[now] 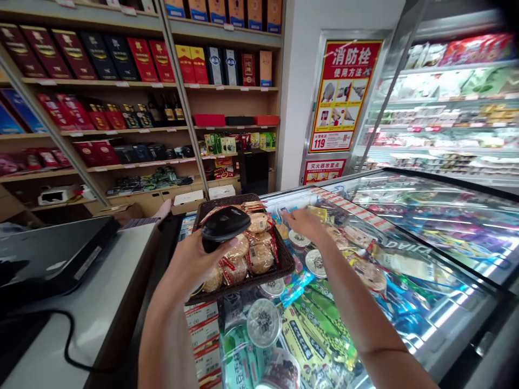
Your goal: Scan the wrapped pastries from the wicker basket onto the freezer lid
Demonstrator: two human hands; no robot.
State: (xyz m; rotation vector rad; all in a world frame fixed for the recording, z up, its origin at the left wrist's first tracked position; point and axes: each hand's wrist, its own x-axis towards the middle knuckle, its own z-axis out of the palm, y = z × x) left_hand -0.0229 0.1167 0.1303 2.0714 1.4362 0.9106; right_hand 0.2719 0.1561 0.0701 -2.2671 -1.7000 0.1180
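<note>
In front of me, a glass-topped chest freezer [409,254] carries a dark wicker basket [284,263] of wrapped round cakes [259,258], set on the glass lid near its left end. Round lidded tubs [263,322] and green packets [324,319] show through the glass below. To my left, a pale desk [101,302] bears a black flat device [52,254], with a black cable [67,329] trailing across the desk's surface. Behind the desk, wooden wall shelves [101,84] hold rows of red, dark and yellow boxes [141,56], bottles [162,111] and smaller packets.
</note>
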